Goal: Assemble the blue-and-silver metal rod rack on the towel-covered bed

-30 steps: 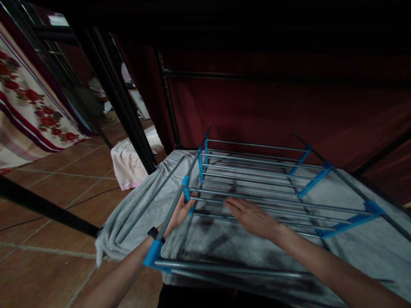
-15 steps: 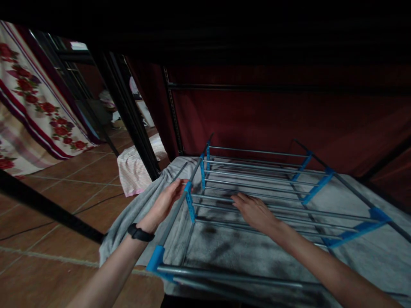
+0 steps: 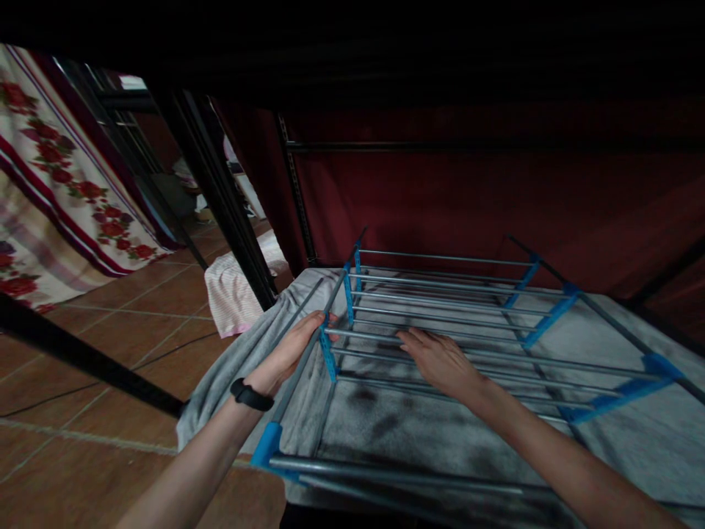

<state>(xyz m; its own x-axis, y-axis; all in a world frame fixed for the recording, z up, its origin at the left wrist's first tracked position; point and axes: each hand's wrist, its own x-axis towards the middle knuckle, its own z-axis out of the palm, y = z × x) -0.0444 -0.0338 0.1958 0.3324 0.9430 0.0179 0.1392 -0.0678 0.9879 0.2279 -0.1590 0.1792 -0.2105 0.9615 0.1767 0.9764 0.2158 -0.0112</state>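
A rack (image 3: 418, 466) of grey metal tubes with blue plastic connectors lies over a grey blanket (image 3: 369, 433). My left hand (image 3: 300, 342), with a black band (image 3: 252, 394) on its wrist, is closed around a side tube at a blue connector (image 3: 327, 353). Its fingertips show on the inner side of that tube. My right hand (image 3: 440, 361) is on a crosswise tube (image 3: 374, 335) near the middle of the rack, fingers together and bent over it. The palm of this hand and its thumb are hidden.
Black metal posts (image 3: 220, 191) frame the space, with a dark red cloth (image 3: 468, 198) behind the rack. To the left are a tiled floor (image 3: 110, 345), a cable (image 3: 137, 353), a striped cloth (image 3: 234, 290) and a flowered curtain (image 3: 71, 176).
My left hand has moved slightly right and closed around the side tube at the blue connector. My right hand has stayed almost in place on the crosswise tube.
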